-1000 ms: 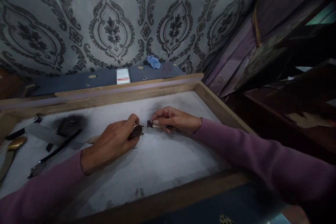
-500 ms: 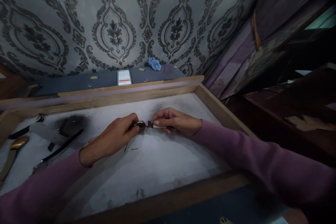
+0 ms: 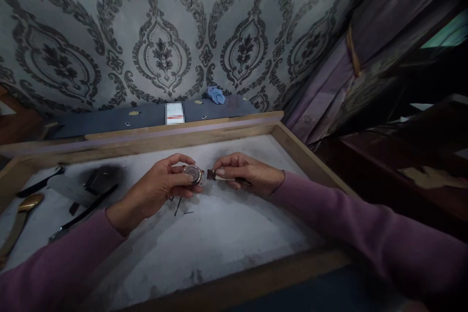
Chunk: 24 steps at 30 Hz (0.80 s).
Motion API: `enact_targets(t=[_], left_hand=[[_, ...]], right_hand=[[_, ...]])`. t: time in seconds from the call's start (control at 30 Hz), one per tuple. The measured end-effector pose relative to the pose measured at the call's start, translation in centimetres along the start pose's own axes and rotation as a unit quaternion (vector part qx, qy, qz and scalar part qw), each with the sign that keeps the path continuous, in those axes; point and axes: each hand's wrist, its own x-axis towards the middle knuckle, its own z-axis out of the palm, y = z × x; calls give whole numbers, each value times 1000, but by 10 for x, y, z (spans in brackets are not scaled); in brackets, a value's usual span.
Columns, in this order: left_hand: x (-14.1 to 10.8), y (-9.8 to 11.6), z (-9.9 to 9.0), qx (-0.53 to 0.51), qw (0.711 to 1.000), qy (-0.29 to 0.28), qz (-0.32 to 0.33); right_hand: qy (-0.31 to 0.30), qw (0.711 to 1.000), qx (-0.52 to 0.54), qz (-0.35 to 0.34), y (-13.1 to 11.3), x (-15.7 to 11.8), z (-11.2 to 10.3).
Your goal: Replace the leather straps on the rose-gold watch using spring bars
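Between the thumb and fingers of my left hand [image 3: 161, 185] is a round watch case [image 3: 193, 174] with a shiny rim, its flat face tilted toward me. My right hand [image 3: 250, 173] pinches a brown watch strap [image 3: 211, 174] with a pale underside, its end pointing at the case. A small gap separates strap and case. Both are held above the white bottom of a shallow wooden tray [image 3: 303, 165]. Under my left hand lie a thin dark pin [image 3: 178, 206] and a shorter one [image 3: 188, 212].
Left in the tray lie a gold watch [image 3: 31, 202], a black strap [image 3: 42, 183], a grey flat piece [image 3: 71, 191] and another watch with a dark strap [image 3: 89, 208]. Behind the tray, a small white box [image 3: 174, 113] and a crumpled blue cloth [image 3: 216, 95] rest on a dark ledge.
My left hand has turned the watch case so its flat face shows more, and case and strap are now visibly apart. My right hand has hardly moved. The view has tipped slightly upward.
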Motion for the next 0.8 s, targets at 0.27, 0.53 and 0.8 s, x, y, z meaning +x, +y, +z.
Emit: enact_targets(t=[0.27, 0.53, 0.8], left_hand=[[-5, -8, -1, -11, 997, -73, 3], [-7, -6, -2, -5, 995, -97, 0], [-9, -4, -3, 27, 995, -96, 14]], right_hand=[[-6, 1000, 2, -25, 1, -2, 3], [0, 998, -18, -54, 3, -2, 6], [9, 996, -46, -70, 2, -3, 7]])
